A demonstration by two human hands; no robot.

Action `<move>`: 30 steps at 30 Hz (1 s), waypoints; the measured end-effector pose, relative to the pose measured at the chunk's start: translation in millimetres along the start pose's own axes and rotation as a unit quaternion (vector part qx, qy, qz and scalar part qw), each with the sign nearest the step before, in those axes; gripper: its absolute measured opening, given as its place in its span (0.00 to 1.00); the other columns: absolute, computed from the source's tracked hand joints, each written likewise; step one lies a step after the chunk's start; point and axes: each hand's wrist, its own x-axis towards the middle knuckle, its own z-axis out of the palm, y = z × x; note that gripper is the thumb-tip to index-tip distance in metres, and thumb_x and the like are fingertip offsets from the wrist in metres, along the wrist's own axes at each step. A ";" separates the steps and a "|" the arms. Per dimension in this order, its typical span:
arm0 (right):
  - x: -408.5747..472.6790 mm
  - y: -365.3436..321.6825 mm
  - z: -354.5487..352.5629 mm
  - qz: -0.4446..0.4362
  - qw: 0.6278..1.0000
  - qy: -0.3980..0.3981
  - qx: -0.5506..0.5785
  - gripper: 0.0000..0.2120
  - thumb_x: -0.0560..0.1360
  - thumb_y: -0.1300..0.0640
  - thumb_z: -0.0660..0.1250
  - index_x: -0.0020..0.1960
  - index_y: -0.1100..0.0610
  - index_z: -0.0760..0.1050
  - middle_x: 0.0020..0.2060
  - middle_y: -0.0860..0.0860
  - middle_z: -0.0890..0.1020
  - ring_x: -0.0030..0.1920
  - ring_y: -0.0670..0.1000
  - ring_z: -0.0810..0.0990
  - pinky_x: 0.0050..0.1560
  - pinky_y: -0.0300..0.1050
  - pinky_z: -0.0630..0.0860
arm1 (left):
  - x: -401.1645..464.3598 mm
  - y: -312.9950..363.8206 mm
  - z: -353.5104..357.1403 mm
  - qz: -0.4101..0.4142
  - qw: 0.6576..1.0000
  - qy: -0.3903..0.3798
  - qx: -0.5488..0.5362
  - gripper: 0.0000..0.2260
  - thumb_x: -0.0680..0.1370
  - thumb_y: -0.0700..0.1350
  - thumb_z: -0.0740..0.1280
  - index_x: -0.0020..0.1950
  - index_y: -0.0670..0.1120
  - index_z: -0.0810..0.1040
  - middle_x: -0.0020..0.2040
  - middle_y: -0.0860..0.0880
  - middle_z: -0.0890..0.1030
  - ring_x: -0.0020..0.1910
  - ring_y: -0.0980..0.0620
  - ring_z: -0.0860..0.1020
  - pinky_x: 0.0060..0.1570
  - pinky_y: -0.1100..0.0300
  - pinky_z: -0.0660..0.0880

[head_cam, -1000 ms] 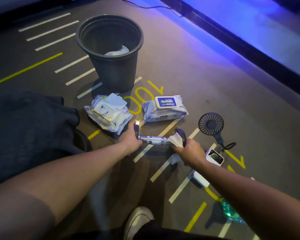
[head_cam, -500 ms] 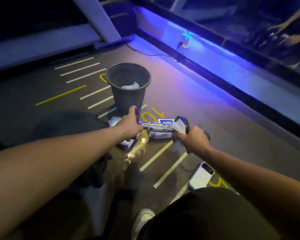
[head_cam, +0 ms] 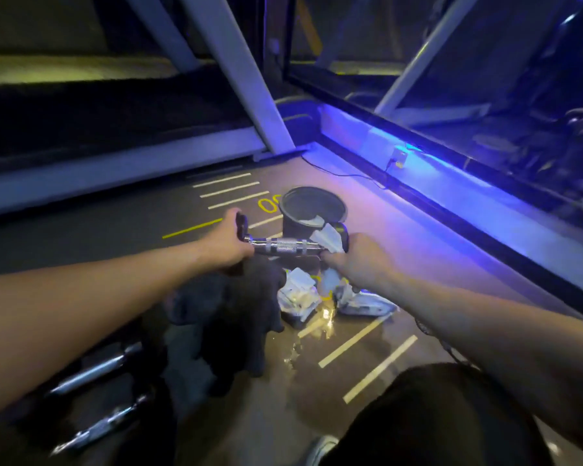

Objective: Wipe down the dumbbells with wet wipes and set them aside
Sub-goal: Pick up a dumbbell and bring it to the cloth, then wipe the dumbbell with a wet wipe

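Observation:
A dumbbell (head_cam: 283, 246) with a chrome knurled handle and black ends is held in the air in front of me. My left hand (head_cam: 226, 245) grips its left end. My right hand (head_cam: 357, 260) grips the right end with a white wet wipe (head_cam: 329, 238) pressed against it. Below, two wet wipe packs (head_cam: 298, 295) (head_cam: 367, 302) lie on the floor. Two more dumbbells (head_cam: 95, 371) (head_cam: 101, 428) lie at the lower left under my left arm.
A black bin (head_cam: 312, 205) with used wipes inside stands just behind the held dumbbell. A dark cloth (head_cam: 239, 317) lies beside the packs. Grey machine frame beams (head_cam: 239, 72) rise at the back. A blue-lit mirrored wall edge (head_cam: 451, 196) runs along the right.
Both hands lifted the dumbbell up off the floor, away from the wipe packs. The view tilted upward, and the fan and power bank dropped out of sight.

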 end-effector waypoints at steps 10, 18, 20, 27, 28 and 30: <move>18.7 -75.5 43.6 -0.042 0.998 -0.042 -0.027 0.16 0.71 0.45 0.67 0.36 0.58 0.74 0.23 0.52 0.79 0.23 0.54 0.81 0.34 0.53 0.81 | -4.0 -63.9 -63.0 -0.064 0.997 0.039 -0.004 0.25 0.74 0.40 0.70 0.66 0.54 0.63 0.50 0.47 0.75 0.44 0.40 0.80 0.35 0.41 0.82; 40.6 -46.8 86.5 0.017 0.994 -0.104 0.009 0.24 0.65 0.37 0.67 0.41 0.60 0.76 0.24 0.53 0.80 0.23 0.56 0.81 0.34 0.59 0.83 | 19.6 -99.7 -49.8 -0.047 0.995 0.004 0.089 0.24 0.74 0.44 0.71 0.68 0.49 0.67 0.51 0.50 0.77 0.48 0.46 0.77 0.44 0.57 0.72; 42.7 -46.5 85.5 0.013 0.994 -0.105 0.010 0.24 0.65 0.37 0.67 0.41 0.60 0.75 0.25 0.54 0.79 0.23 0.56 0.81 0.32 0.59 0.82 | 23.3 -105.3 -54.9 -0.041 0.996 -0.005 0.078 0.25 0.72 0.47 0.74 0.66 0.52 0.69 0.53 0.50 0.79 0.51 0.44 0.79 0.49 0.55 0.77; 43.9 -45.7 79.3 0.027 0.983 -0.177 0.033 0.28 0.72 0.38 0.71 0.48 0.65 0.75 0.23 0.57 0.79 0.21 0.57 0.77 0.27 0.47 0.77 | 26.1 -114.8 -63.0 -0.049 0.995 -0.082 0.032 0.34 0.71 0.53 0.76 0.70 0.57 0.60 0.58 0.49 0.74 0.45 0.49 0.78 0.39 0.51 0.81; 42.0 -46.5 76.9 0.024 0.982 -0.183 0.036 0.28 0.71 0.38 0.72 0.49 0.64 0.75 0.24 0.57 0.79 0.21 0.57 0.78 0.27 0.48 0.77 | 26.0 -115.0 -63.0 -0.045 0.995 -0.084 0.031 0.36 0.71 0.54 0.77 0.71 0.57 0.59 0.59 0.48 0.74 0.45 0.50 0.78 0.37 0.53 0.81; 38.9 -48.5 72.0 0.014 0.981 -0.187 0.040 0.25 0.70 0.38 0.73 0.50 0.59 0.74 0.24 0.56 0.80 0.22 0.57 0.79 0.27 0.48 0.77 | 25.5 -114.2 -64.0 -0.041 0.994 -0.095 0.028 0.40 0.69 0.54 0.78 0.73 0.58 0.57 0.61 0.50 0.72 0.46 0.50 0.78 0.35 0.55 0.80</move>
